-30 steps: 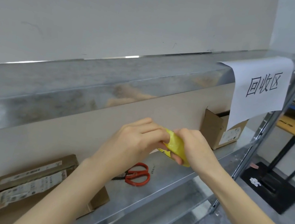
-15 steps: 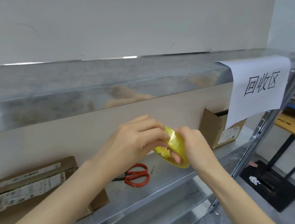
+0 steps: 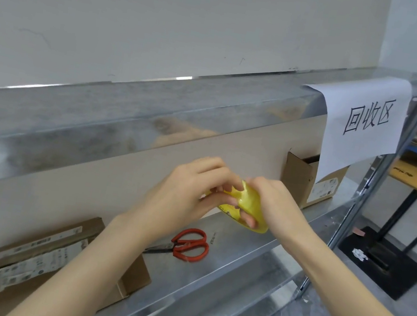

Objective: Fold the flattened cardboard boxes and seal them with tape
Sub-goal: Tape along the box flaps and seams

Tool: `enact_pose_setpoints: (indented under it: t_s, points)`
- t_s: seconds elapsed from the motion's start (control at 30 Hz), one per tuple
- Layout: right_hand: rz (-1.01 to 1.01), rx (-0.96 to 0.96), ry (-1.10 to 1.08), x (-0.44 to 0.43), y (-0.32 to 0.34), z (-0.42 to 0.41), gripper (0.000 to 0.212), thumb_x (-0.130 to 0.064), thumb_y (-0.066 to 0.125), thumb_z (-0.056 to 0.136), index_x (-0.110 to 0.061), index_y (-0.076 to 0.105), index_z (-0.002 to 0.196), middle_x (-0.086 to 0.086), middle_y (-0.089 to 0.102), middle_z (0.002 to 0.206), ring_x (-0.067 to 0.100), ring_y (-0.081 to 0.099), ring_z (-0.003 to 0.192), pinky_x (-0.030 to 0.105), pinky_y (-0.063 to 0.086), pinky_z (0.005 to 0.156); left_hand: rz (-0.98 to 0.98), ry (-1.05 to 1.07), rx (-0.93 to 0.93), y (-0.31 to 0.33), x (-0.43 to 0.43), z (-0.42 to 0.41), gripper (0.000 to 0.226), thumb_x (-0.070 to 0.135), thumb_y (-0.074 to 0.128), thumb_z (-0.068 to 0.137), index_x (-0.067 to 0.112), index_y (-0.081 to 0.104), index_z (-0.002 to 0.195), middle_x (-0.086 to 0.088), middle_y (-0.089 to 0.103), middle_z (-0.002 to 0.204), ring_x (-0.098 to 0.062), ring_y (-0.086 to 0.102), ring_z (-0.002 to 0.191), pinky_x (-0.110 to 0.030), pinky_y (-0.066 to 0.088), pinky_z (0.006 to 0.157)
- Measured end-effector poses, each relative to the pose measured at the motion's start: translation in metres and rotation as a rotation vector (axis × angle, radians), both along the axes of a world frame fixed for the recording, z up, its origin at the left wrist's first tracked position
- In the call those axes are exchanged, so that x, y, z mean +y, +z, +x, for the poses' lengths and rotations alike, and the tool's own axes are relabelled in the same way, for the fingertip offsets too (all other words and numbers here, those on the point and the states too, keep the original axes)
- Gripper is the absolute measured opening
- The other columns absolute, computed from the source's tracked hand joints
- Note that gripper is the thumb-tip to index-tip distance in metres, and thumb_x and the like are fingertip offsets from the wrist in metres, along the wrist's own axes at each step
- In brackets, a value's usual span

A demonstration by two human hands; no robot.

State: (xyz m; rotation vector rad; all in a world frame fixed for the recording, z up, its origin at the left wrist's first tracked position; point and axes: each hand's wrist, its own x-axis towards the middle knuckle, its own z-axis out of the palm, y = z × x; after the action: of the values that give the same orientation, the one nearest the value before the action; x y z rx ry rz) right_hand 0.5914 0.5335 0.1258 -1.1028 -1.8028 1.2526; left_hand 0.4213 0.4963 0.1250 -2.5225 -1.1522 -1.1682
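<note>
Yellow tape roll [image 3: 247, 205] is in both your hands, held in the air above the metal shelf [image 3: 225, 279]. Your right hand [image 3: 278, 211] grips the roll from the right, with fingers [image 3: 248, 221] passing through its core. Your left hand [image 3: 190, 190] pinches at the top edge of the roll, probably searching for the loose end, which I cannot see.

The roll should be light and stiff as a ring, but its glossy film looks slippery. Keep your hold through the core, where it cannot slide, and lift the end with a nail. The free tape will be thin and sticky, so it may fold onto itself or split if you pull it at an angle.

The labelled cardboard box [image 3: 46, 263] lies on the shelf under your left forearm, and the red scissors [image 3: 190, 244] are just beside it. A small open box [image 3: 299, 178] stands further right, partly behind the paper sign [image 3: 365, 123]. Cardboard is light and bends easily at the creases, so take it by the panel edges
</note>
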Motion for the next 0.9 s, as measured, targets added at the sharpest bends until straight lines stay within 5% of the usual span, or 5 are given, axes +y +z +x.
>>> enact_pose_setpoints:
  t_s: [0.3, 0.4, 0.6, 0.77, 0.9]
  points:
    - [0.037, -0.062, 0.013, -0.003, 0.004, 0.014, 0.047, -0.016, 0.035, 0.095, -0.005, 0.044, 0.051, 0.002, 0.045, 0.037, 0.012, 0.039, 0.043, 0.024, 0.036, 0.053, -0.138, -0.048, -0.135, 0.005, 0.000, 0.011, 0.010, 0.019, 0.075, 0.080, 0.009, 0.075, 0.081, 0.000, 0.063, 0.082, -0.006, 0.059, 0.069, -0.016, 0.046, 0.069]
    - [0.056, -0.062, 0.024, -0.003, 0.002, 0.019, 0.059, -0.017, 0.036, 0.096, -0.019, 0.044, 0.038, 0.002, 0.047, 0.038, 0.013, 0.043, 0.044, 0.024, 0.039, 0.054, -0.181, -0.072, -0.146, 0.004, 0.002, 0.015, 0.012, 0.018, 0.073, 0.081, 0.007, 0.074, 0.080, -0.001, 0.063, 0.081, -0.008, 0.059, 0.070, -0.021, 0.049, 0.068]
    - [0.059, -0.064, 0.053, 0.003, -0.004, 0.026, 0.050, -0.022, 0.038, 0.099, -0.010, 0.049, 0.051, 0.004, 0.051, 0.042, 0.018, 0.047, 0.048, 0.032, 0.042, 0.062, -0.087, -0.035, -0.015, -0.005, 0.008, 0.023, 0.017, 0.022, 0.064, 0.090, 0.007, 0.070, 0.085, 0.001, 0.062, 0.084, -0.010, 0.055, 0.076, -0.020, 0.046, 0.073]
    - [-0.012, -0.055, 0.063, 0.006, -0.014, 0.033, 0.053, -0.026, 0.039, 0.101, 0.007, 0.057, 0.064, 0.005, 0.050, 0.043, 0.016, 0.046, 0.045, 0.024, 0.038, 0.055, -0.015, 0.012, 0.096, -0.015, 0.008, 0.033, 0.029, 0.024, 0.050, 0.097, 0.002, 0.065, 0.084, -0.005, 0.056, 0.081, -0.017, 0.048, 0.074, -0.023, 0.041, 0.070]
    - [-0.021, -0.059, 0.065, 0.015, -0.008, 0.039, 0.059, -0.033, 0.037, 0.102, -0.006, 0.053, 0.052, 0.005, 0.050, 0.043, 0.015, 0.045, 0.042, 0.025, 0.040, 0.055, -0.047, 0.015, 0.057, -0.019, 0.004, 0.038, 0.032, 0.026, 0.048, 0.098, 0.002, 0.062, 0.082, -0.006, 0.053, 0.080, -0.011, 0.041, 0.075, -0.012, 0.031, 0.074]
